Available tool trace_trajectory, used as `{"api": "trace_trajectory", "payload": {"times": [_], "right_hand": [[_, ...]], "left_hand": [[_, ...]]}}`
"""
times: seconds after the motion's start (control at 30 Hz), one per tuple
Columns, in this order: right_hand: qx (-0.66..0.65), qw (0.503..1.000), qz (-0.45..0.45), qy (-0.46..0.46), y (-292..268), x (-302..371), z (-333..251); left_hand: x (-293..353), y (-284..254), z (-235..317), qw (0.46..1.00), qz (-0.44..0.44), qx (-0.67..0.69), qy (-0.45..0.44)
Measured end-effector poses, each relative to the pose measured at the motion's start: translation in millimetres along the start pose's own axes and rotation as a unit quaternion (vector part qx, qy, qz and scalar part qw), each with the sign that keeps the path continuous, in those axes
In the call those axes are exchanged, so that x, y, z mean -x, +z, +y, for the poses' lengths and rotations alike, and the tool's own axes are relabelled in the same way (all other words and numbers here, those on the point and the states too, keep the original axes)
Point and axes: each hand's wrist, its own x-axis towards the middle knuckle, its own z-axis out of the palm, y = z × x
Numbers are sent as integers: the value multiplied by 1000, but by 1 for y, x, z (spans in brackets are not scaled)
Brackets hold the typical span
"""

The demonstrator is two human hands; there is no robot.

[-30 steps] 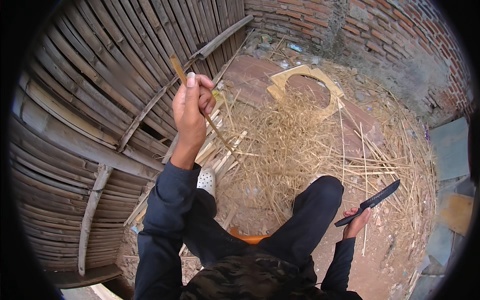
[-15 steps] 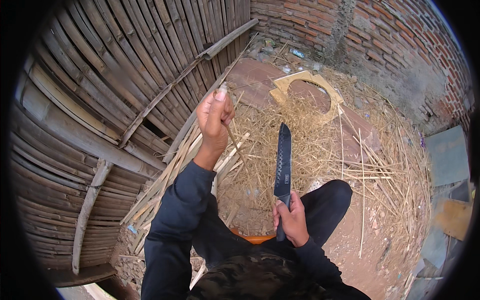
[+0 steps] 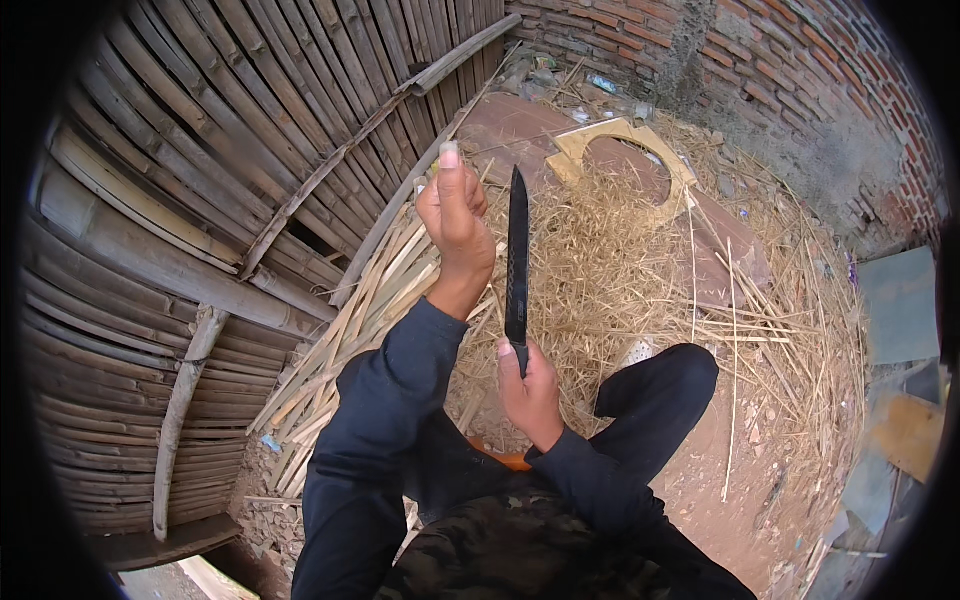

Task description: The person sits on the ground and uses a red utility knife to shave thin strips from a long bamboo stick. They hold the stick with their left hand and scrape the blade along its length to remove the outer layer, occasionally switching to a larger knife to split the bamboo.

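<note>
My right hand (image 3: 530,390) is wrapped round the handle of a black kitchen knife (image 3: 517,255). Its long dark blade points away from me, with the edge turned to a narrow view. Just left of the blade, my left hand (image 3: 458,205) is closed with the thumb up. It grips a thin bamboo stick, mostly hidden by the fist; a pale bit (image 3: 420,186) shows beside the fingers. The blade and left hand look close, but I cannot tell whether they touch. Below them lies a heap of fine bamboo shavings (image 3: 590,270).
Split bamboo strips (image 3: 345,350) lie along the bamboo-slat wall (image 3: 250,130) at left. A yellow board with a round hole (image 3: 570,150) rests beyond the shavings. A brick wall (image 3: 770,90) stands behind. Thin sticks (image 3: 735,380) and grey panels (image 3: 895,305) are at right.
The knife has moved up and left toward my left hand, and its blade has turned more edge-on. My left hand has shifted slightly right and tilted, hiding most of the stick.
</note>
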Motion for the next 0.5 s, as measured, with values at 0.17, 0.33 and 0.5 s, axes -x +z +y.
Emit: {"api": "trace_trajectory", "payload": {"times": [0.17,0.33,0.5], "right_hand": [[-89,994,64,-19,-1,-13,-7],[225,974,-7,28,25,-2,131],[102,986,-49,121,-4,10,117]], "left_hand": [[-4,3,-5,999,32,8,6],[-5,15,-13,998,61,-22,-13],[-5,8,-21,999,45,17,5]]}}
